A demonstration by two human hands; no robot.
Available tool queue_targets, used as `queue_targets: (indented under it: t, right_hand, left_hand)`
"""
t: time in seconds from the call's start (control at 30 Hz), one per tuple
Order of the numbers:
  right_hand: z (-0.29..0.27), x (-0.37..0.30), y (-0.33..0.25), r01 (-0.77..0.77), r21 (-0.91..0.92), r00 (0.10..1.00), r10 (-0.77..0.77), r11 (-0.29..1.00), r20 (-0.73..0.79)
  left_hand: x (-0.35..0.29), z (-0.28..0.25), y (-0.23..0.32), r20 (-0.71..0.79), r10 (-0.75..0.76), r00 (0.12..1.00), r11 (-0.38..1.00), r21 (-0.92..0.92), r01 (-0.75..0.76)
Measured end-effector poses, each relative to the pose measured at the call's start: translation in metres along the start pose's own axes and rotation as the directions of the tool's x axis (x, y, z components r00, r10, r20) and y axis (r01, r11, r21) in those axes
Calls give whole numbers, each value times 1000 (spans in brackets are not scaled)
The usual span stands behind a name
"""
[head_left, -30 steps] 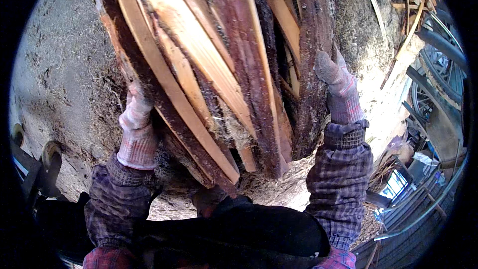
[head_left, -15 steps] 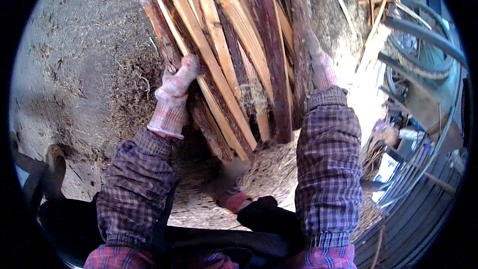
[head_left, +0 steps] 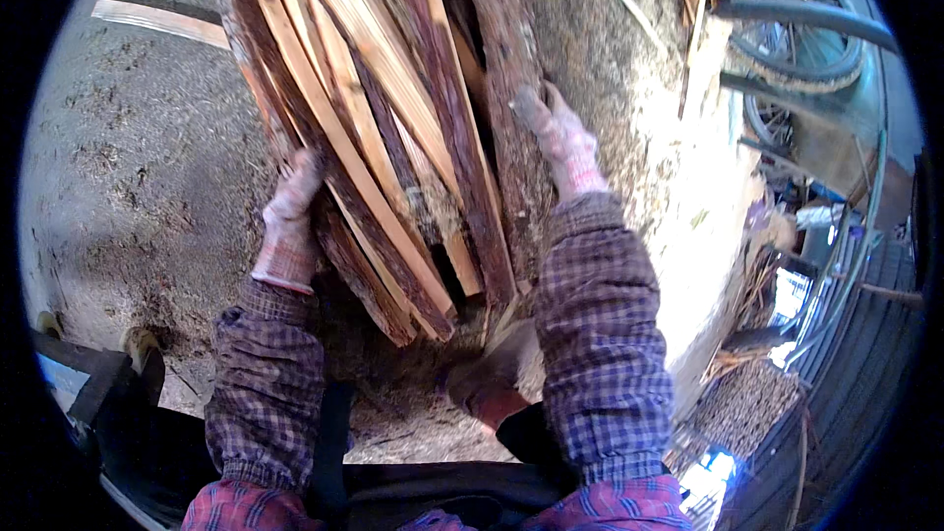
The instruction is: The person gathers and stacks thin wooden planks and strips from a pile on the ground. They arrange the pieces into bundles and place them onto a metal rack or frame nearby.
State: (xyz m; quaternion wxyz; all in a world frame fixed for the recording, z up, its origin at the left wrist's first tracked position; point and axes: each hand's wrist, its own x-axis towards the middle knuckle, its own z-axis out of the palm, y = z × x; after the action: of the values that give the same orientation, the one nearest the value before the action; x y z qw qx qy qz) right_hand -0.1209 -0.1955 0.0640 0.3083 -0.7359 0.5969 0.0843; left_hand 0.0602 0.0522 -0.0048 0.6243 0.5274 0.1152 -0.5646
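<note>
Two contact points are in use: my left hand (head_left: 292, 206) at the left edge of the wood (head_left: 388, 143), my right hand (head_left: 562, 143) at the right edge. Left fingers: closed around the outer slab (head_left: 258, 88), thumb side uppermost. Right fingers: touching the outer log (head_left: 501, 49); most of them are hidden behind it, so I cannot tell how firmly they grip.

Position: the wood lies between both hands, from the near centre to the far side of the view, over the ground (head_left: 147, 157). I cannot tell whether its underside is supported.

Fault risks, in my judgement:
1. Inner pieces may slide out if side pressure drops, since I see no tie around them.
2. The log may roll outward if the right grip is shallow.
3. A piece slipping from the near end could strike the foot (head_left: 482, 388) just beyond it.
4. Splinters may catch the gloves along rough edges.

Appearance: long, split lengths, roughly parallel, near ends uneven. Cut faces are pale yellow to orange; bark is dark reddish brown, and greyer on the log. Dark gaps separate several pieces.
</note>
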Motion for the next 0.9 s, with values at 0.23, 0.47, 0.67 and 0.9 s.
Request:
queue_targets:
  t: [0.23,0.47,0.67,0.9]
  right_hand:
    - [-6,36,19,-103,-4,987,103,995,123]
    - [5,22,3,-85,163,986,59,983,156]
    - [54,82,88,289,-446,916,-380,847,-129]
    - [101,47,69,-931,-281,195,-969,-232,154]
  left_hand:
    - [-23,17,13,-56,62,996,994,-87,-67]
    - [-51,19,20,117,106,987,935,-351,-59]
    - [-91,45,21,54,123,991,974,-200,-110]
    - [-70,18,-9,-241,253,937,966,11,-258]
